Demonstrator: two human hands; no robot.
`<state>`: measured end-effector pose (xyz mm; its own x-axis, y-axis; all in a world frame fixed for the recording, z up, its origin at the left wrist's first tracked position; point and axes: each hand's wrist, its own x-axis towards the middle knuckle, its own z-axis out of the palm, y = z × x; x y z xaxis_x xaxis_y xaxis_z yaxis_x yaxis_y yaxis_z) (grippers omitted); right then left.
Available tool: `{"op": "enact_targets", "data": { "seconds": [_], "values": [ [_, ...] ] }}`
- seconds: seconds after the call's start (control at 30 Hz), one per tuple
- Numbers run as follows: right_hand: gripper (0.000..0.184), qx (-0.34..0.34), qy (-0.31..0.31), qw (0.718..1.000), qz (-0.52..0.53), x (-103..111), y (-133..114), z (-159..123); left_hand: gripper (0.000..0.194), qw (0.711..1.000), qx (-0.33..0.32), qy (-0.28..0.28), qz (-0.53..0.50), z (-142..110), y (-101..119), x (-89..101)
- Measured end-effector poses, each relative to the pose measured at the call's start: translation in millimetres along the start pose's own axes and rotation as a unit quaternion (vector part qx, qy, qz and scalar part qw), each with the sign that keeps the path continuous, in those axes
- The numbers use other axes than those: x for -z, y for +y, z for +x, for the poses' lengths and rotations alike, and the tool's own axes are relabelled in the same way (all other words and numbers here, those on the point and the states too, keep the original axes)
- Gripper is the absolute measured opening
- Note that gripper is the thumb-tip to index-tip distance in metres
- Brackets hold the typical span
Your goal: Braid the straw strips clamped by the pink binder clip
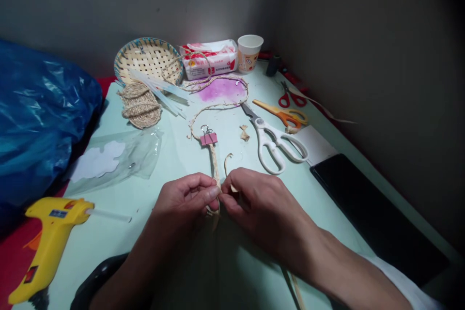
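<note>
A narrow braid of straw-coloured strands point(214, 160) runs toward me from a pink binder clip point(208, 139). My left hand point(191, 196) pinches the braid's near end between thumb and fingers. Right beside it, my right hand point(250, 196) has its fingertips closed at the same spot on the strands. Loose strand ends stick out below the fingers, and one curls up behind my right hand. Beyond the clip, a thin braided cord point(218, 105) loops back across the table. The exact strands within each pinch are partly hidden.
White scissors point(278, 145), orange scissors point(281, 112) and red scissors point(290, 97) lie to the right, near a black tablet-like slab point(374, 213). A yellow glue gun point(53, 237), blue plastic bag point(43, 121) and straw cord bundle point(140, 105) are left. A woven basket point(145, 58) and paper cup point(250, 53) stand behind.
</note>
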<state>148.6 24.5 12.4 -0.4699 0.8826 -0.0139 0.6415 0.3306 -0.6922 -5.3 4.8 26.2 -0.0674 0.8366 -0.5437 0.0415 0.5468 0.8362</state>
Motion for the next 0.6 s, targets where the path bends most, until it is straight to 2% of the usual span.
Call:
{"op": "enact_targets", "data": {
  "seconds": [0.07,0.23,0.3,0.43,0.6],
  "values": [
    [0.017,-0.008,-0.013,1.0,0.005,3.3,-1.0,0.4,0.018,1.0,-0.001,0.001,0.012,0.1,-0.3,-0.4],
    [0.021,-0.094,-0.053,0.991,0.073,17.5,-3.2,5.2,0.017,0.998,-0.044,0.018,0.046,2.4,-7.0,-1.6],
    [0.023,-0.093,-0.072,0.987,0.11,20.9,-0.8,5.8,0.018,0.997,-0.047,0.009,0.055,2.7,-9.2,-2.0],
    [0.025,-0.08,-0.116,0.974,0.176,22.0,6.3,5.7,0.018,0.999,-0.012,-0.013,0.036,-0.3,-7.2,-4.5],
    [0.025,-0.079,-0.124,0.974,0.175,23.8,8.1,7.4,0.018,1.0,0.021,-0.012,-0.013,-6.1,-0.8,-8.7]
  ]
}}
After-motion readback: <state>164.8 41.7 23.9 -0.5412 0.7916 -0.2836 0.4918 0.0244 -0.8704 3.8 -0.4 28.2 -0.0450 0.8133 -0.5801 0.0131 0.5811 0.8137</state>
